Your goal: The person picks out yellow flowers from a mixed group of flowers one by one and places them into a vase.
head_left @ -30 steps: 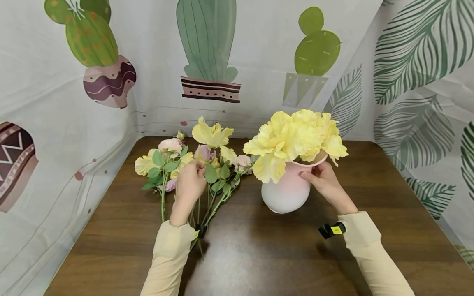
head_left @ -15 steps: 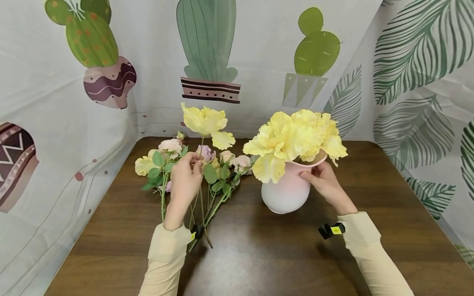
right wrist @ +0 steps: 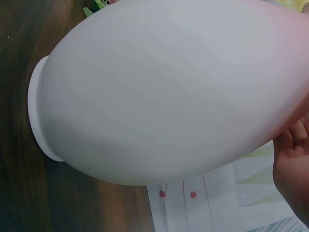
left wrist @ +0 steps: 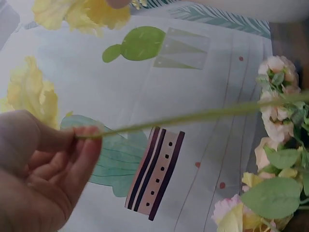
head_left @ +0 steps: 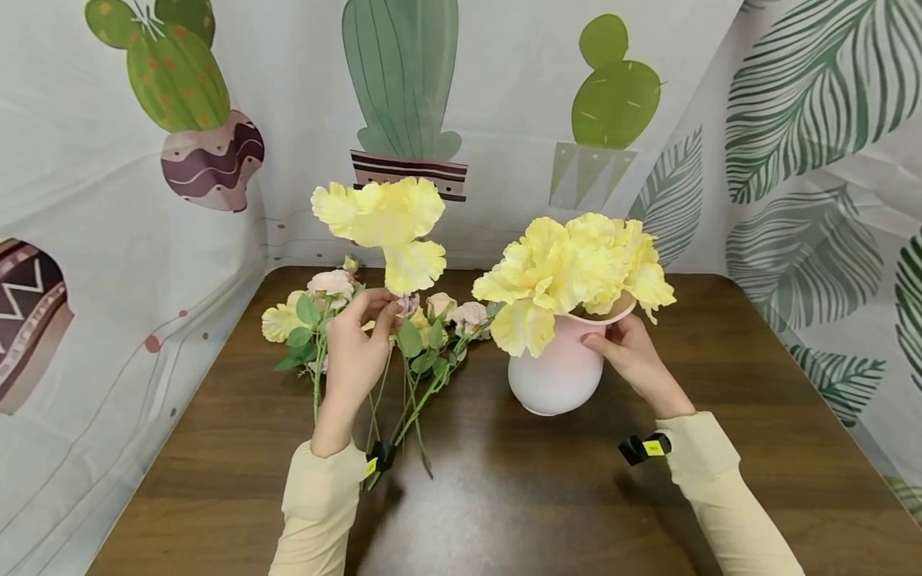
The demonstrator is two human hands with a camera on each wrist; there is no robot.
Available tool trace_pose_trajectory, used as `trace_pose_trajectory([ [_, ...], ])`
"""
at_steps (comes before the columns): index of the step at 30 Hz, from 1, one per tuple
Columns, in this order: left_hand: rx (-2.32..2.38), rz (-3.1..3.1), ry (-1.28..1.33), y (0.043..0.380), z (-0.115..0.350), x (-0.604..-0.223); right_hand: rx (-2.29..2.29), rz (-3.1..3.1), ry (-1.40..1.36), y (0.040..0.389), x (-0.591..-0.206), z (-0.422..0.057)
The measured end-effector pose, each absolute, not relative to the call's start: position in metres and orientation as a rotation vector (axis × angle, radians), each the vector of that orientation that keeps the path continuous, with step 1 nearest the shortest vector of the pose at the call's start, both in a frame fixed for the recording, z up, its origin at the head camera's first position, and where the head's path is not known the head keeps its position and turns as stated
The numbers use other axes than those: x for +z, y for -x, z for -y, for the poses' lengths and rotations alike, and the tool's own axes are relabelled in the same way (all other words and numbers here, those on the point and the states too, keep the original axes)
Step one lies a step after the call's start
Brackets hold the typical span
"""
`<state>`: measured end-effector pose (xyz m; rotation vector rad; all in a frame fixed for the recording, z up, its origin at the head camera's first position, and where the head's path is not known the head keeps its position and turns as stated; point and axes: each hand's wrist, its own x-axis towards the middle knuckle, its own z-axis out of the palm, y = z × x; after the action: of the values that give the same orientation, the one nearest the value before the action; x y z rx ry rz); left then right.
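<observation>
My left hand (head_left: 356, 340) pinches the thin green stem (left wrist: 193, 117) of a yellow flower (head_left: 389, 220) between thumb and fingers. The bloom stands above the hand, higher than the other loose flowers, and the stem's lower part runs down past them. My right hand (head_left: 634, 356) grips the flared neck of a pink and white vase (head_left: 555, 376), thumb on the outside near the rim. Several large yellow flowers (head_left: 569, 264) fill the vase's mouth and droop over its side. In the right wrist view the vase body (right wrist: 164, 92) covers most of the picture.
On the left of the brown wooden table (head_left: 490, 496) lies a pile of flowers: pale pink roses (head_left: 331, 283), another yellow bloom (head_left: 283, 322) and green leaves (head_left: 410, 338). Their stems point toward the front. A white cloth printed with cacti (head_left: 504, 96) hangs behind the table.
The left hand has lifted the yellow flower up out of the pile and slightly left, its bloom turning toward the left. The right hand and the vase have stayed in place.
</observation>
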<state>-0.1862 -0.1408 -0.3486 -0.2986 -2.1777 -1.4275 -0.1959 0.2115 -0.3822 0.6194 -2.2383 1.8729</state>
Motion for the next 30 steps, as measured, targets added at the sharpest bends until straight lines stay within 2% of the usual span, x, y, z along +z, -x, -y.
trace_pose_trajectory([
  [8, -1.705, 1.985, 0.528, 0.1821, 0.1391, -0.3449, 1.879, 2.236, -0.627, 0.196, -0.3816, -0.2115],
  [30, -1.868, 1.753, 0.612, 0.1792, 0.1412, -0.3417, 1.852, 2.261, -0.619, 0.1971, -0.3828, -0.2116],
])
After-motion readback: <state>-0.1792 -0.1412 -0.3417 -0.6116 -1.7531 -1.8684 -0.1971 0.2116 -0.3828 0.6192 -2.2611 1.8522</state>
